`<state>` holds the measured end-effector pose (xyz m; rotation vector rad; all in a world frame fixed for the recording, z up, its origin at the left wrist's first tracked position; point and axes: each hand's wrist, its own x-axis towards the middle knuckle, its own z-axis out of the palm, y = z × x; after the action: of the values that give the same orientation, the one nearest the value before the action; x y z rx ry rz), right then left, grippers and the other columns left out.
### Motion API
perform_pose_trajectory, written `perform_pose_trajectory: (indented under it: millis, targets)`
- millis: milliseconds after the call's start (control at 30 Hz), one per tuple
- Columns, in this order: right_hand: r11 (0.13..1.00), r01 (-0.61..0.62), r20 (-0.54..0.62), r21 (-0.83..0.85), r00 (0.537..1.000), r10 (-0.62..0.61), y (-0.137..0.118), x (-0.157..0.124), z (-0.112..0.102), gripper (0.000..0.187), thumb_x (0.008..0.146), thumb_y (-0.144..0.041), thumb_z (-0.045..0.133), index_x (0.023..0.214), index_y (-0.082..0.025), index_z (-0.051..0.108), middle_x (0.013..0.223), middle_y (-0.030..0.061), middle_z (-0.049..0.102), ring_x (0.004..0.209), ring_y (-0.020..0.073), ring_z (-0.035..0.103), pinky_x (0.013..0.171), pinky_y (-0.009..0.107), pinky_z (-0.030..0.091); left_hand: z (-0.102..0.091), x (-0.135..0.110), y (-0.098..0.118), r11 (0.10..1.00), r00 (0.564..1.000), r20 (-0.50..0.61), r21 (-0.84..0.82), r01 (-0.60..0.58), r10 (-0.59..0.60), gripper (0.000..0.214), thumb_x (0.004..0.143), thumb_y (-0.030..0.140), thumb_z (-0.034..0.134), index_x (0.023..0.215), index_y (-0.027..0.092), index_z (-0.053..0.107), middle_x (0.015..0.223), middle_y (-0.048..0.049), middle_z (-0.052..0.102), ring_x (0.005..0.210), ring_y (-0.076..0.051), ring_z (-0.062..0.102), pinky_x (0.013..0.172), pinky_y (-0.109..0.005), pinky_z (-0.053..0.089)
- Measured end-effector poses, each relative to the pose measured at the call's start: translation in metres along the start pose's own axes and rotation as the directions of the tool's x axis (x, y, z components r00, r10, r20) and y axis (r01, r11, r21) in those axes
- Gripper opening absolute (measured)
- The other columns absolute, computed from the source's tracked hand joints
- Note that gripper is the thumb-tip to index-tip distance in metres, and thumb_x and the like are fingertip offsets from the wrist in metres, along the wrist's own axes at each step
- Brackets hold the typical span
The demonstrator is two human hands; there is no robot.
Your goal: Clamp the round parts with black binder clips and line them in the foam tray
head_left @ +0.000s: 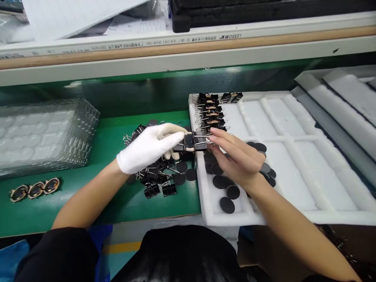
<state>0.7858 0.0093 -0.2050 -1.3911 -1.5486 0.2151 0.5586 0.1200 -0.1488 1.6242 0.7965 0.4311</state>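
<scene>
My left hand (154,145), in a white glove, pinches a gold-rimmed piece with a dark face (189,141) near the left edge of the white foam tray (205,203). Black binder clips sit on both sides of this piece. The right binder clip (201,140) has its wire handles between the thumb and fingers of my bare right hand (237,156). Just beyond, a row of similar clipped pieces (212,114) stands in the tray's upper left compartment. Loose binder clips (152,176) lie in a pile below and behind my left hand, partly hidden by it.
Black discs (227,205) lie in the tray's near left compartment and on the green table (117,203). Stacked clear plastic trays (44,137) stand at left, with three joined gold-rimmed pieces (35,190) before them. Grey-white foam sheets (346,102) lean at right. A shelf (176,58) crosses the back.
</scene>
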Motion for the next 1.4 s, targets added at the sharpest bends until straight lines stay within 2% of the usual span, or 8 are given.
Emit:
perform_pose_trajectory:
  millis: [167,267,367,600,900,1133,1300,1400]
  targets:
    - [0.932,-0.143,0.202,0.334,0.976,0.077,-0.006,0.006,-0.004,0.085,0.081,-0.039,0.086,0.156,-0.037,0.046,0.161,0.0058,0.049,0.133,0.0321,0.062,0.104,0.049,0.061,0.004,-0.007,0.004,0.944,0.974,-0.081,0.273,-0.183,0.212,0.041,0.095,0.05,0.064,0.121,0.019,0.071,0.116,-0.0077,0.076,0.091,-0.02,0.072,0.08,-0.03,0.06]
    - [0.82,-0.371,0.322,0.435,0.915,0.244,-0.012,0.007,0.0,0.055,0.086,-0.043,0.081,0.138,-0.031,0.067,0.135,0.0078,0.071,0.117,0.0283,0.071,0.1,0.046,0.063,0.006,-0.008,0.001,0.878,0.959,-0.073,0.428,-0.216,0.272,0.037,0.096,0.045,0.062,0.124,0.022,0.071,0.116,-0.0051,0.077,0.092,-0.019,0.071,0.082,-0.03,0.058]
    - [0.704,-0.51,0.293,0.495,0.86,0.417,-0.016,0.004,0.008,0.037,0.078,-0.045,0.088,0.108,-0.025,0.081,0.102,0.0056,0.081,0.092,0.0268,0.077,0.092,0.05,0.066,0.011,-0.009,-0.002,0.878,0.962,-0.089,0.436,-0.196,0.258,0.036,0.097,0.045,0.06,0.121,0.022,0.072,0.109,-0.0037,0.078,0.084,-0.017,0.07,0.076,-0.028,0.057]
    - [0.545,-0.536,0.275,0.645,0.828,0.489,-0.018,0.0,0.017,0.036,0.072,-0.041,0.093,0.103,-0.025,0.082,0.099,0.0033,0.081,0.087,0.0222,0.077,0.087,0.044,0.067,0.015,-0.007,-0.001,0.921,0.976,-0.102,0.362,-0.145,0.194,0.038,0.098,0.049,0.058,0.119,0.02,0.073,0.107,-0.0039,0.079,0.083,-0.018,0.071,0.072,-0.027,0.056]
    - [0.772,-0.511,0.544,0.377,0.797,0.262,-0.023,0.021,-0.016,0.036,0.087,-0.043,0.079,0.116,-0.024,0.079,0.112,0.0059,0.079,0.103,0.0265,0.073,0.094,0.042,0.059,0.004,-0.015,0.002,0.84,0.972,0.024,0.497,-0.216,0.235,0.037,0.098,0.049,0.058,0.124,0.028,0.072,0.115,-0.001,0.078,0.093,-0.021,0.073,0.08,-0.031,0.057]
    - [0.975,-0.209,0.533,0.075,0.835,0.138,-0.023,0.046,-0.023,0.028,0.088,-0.039,0.075,0.112,-0.026,0.079,0.106,0.0053,0.079,0.095,0.0252,0.071,0.088,0.041,0.056,0.007,-0.013,-0.004,0.798,0.941,0.05,0.516,-0.312,0.336,0.042,0.102,0.046,0.054,0.138,0.026,0.062,0.133,-0.0049,0.072,0.118,-0.025,0.069,0.103,-0.037,0.055]
    - [0.974,-0.112,0.345,-0.195,0.922,0.175,0.049,0.098,-0.067,0.037,0.079,-0.048,0.082,0.108,-0.026,0.081,0.11,0.0085,0.077,0.107,0.0316,0.069,0.104,0.05,0.05,-0.009,-0.019,0.004,0.714,0.892,-0.06,0.624,-0.317,0.448,0.049,0.1,0.044,0.058,0.144,0.021,0.055,0.142,-0.0118,0.064,0.127,-0.029,0.064,0.113,-0.045,0.049]
    - [0.858,-0.248,0.084,-0.451,0.945,0.317,0.108,0.123,-0.089,0.043,0.078,-0.046,0.082,0.113,-0.021,0.08,0.127,0.0161,0.065,0.13,0.0364,0.055,0.113,0.052,0.043,-0.018,-0.026,0.013,0.69,0.867,-0.057,0.632,-0.352,0.495,0.039,0.101,0.04,0.057,0.135,0.023,0.061,0.138,-0.0093,0.066,0.127,-0.027,0.064,0.113,-0.043,0.049]
